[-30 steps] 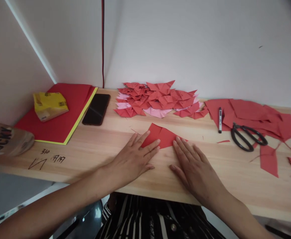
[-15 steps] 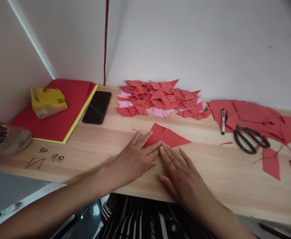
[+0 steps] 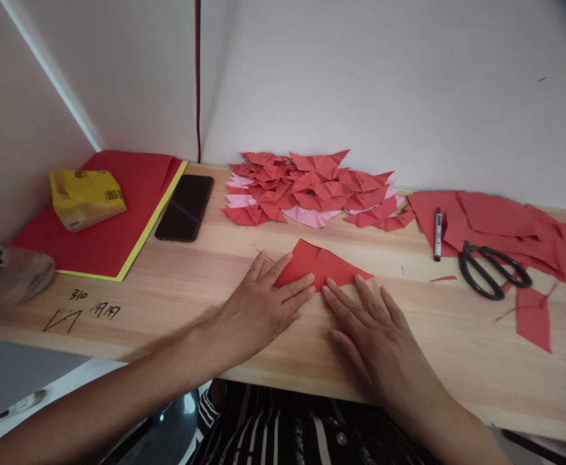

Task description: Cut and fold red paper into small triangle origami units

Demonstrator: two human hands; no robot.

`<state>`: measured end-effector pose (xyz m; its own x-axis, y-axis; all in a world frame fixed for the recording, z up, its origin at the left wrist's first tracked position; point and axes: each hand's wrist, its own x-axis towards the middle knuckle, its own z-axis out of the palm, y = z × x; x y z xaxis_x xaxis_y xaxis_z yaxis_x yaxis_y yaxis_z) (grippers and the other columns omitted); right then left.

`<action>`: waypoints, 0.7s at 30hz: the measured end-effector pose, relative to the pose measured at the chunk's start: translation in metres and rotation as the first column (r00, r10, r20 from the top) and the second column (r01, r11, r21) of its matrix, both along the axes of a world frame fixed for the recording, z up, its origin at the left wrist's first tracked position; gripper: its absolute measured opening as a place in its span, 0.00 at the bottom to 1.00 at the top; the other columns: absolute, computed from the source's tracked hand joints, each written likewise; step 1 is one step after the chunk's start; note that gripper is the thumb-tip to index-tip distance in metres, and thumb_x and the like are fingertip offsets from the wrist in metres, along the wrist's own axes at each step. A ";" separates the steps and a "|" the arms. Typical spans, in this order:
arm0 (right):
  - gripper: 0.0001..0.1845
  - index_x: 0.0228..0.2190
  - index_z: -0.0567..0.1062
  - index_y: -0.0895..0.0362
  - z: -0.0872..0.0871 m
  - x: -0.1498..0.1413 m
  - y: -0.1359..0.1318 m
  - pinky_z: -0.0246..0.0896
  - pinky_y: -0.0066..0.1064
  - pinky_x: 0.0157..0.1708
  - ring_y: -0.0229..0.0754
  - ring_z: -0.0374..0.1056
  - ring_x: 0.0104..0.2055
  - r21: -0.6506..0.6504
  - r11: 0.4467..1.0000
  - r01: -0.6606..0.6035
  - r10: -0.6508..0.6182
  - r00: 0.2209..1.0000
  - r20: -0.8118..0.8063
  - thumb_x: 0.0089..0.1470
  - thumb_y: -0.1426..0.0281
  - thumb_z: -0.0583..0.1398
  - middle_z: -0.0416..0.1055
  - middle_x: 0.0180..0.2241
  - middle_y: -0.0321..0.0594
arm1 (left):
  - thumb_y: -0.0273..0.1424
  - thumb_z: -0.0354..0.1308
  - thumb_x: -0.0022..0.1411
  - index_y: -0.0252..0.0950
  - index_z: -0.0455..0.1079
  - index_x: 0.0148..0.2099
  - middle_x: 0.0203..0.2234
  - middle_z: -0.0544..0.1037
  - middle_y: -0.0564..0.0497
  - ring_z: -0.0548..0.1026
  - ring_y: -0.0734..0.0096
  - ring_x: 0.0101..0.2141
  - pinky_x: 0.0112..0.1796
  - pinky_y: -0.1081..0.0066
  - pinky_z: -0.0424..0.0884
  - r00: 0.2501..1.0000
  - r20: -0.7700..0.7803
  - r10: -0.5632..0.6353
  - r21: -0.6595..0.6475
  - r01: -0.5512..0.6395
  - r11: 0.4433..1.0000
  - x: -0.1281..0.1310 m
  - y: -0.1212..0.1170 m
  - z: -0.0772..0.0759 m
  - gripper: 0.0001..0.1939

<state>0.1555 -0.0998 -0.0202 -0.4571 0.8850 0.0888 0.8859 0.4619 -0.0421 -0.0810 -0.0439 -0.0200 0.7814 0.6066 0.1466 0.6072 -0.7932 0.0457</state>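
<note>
Red folded paper (image 3: pixel 306 258), smooth and creased, lies centre-frame, its right point showing! Nearest, bottom centre, striped cloth (image 3: pixel 283 429), cut off by the frame. Now the hands, palms down: left hand (image 3: pixel 263 307) has its fingers slightly spread on the paper, hiding its left corner; right hand (image 3: pixel 377 329), fingers a little apart too, touches the lower right edge. Far left, a clear container (image 3: pixel 16 274), cut off. Over right, black-handled scissors (image 3: pixel 467 274), blades hard to make out, beside a slim marker (image 3: pixel 438 236) and overlapping red sheets (image 3: pixel 495 216). Upper left, glossy phone (image 3: pixel 184 208), crinkled yellow packet (image 3: pixel 88 200). Farthest, upper centre: pointed red and pink folded pieces (image 3: pixel 312 187)!
</note>
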 end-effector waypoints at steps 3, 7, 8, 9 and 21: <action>0.27 0.62 0.62 0.53 0.001 0.008 0.000 0.47 0.57 0.62 0.57 0.46 0.68 -0.006 0.999 0.037 -0.037 0.999 0.003 0.64 0.62 0.47 0.57 0.64 0.34 | 0.37 0.40 0.73 0.43 0.63 0.62 0.64 0.62 0.57 0.53 0.46 0.64 0.60 0.41 0.42 1.000 0.010 -0.003 0.031 0.003 1.000 0.000 0.000 -0.002 0.21; 0.27 0.62 0.62 0.52 0.001 0.020 0.000 0.48 0.57 0.61 0.58 0.47 0.68 -0.015 0.998 0.065 -0.065 0.998 0.024 0.65 0.61 0.45 0.58 0.64 0.32 | 0.37 0.41 0.72 0.44 0.64 0.62 0.63 0.63 0.55 0.53 0.47 0.64 0.61 0.42 0.42 1.000 0.016 0.011 0.049 -0.011 0.999 0.000 -0.001 -0.004 0.21; 0.28 0.62 0.62 0.53 0.001 0.023 0.000 0.48 0.57 0.61 0.59 0.48 0.67 -0.005 0.997 0.082 -0.082 0.996 0.033 0.65 0.61 0.45 0.58 0.64 0.33 | 0.37 0.42 0.72 0.44 0.63 0.62 0.63 0.63 0.54 0.53 0.48 0.65 0.61 0.41 0.42 1.000 0.018 0.012 0.047 -0.013 0.999 0.000 -0.001 -0.005 0.21; 0.28 0.62 0.63 0.54 0.001 0.027 0.000 0.48 0.57 0.61 0.59 0.49 0.67 0.013 0.994 0.105 -0.105 0.994 0.041 0.65 0.60 0.44 0.59 0.64 0.34 | 0.37 0.42 0.72 0.44 0.63 0.62 0.63 0.63 0.53 0.52 0.48 0.65 0.61 0.41 0.42 1.000 0.021 0.014 0.041 -0.015 0.999 0.000 -0.001 -0.005 0.21; 0.31 0.59 0.66 0.59 0.001 0.031 0.000 0.46 0.57 0.61 0.59 0.51 0.66 0.125 0.979 0.160 -0.174 0.979 0.110 0.66 0.57 0.41 0.64 0.61 0.43 | 0.33 0.46 0.70 0.40 0.66 0.59 0.62 0.64 0.46 0.49 0.46 0.66 0.59 0.37 0.47 0.996 0.085 -0.023 -0.017 0.024 1.000 -0.004 -0.003 -0.007 0.18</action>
<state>0.1865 -0.0995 -0.0195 -0.3173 0.9367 0.1479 0.9464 0.3026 0.1133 -0.0852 -0.0471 -0.0269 0.7807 0.5913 0.2022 0.5817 -0.8058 0.1110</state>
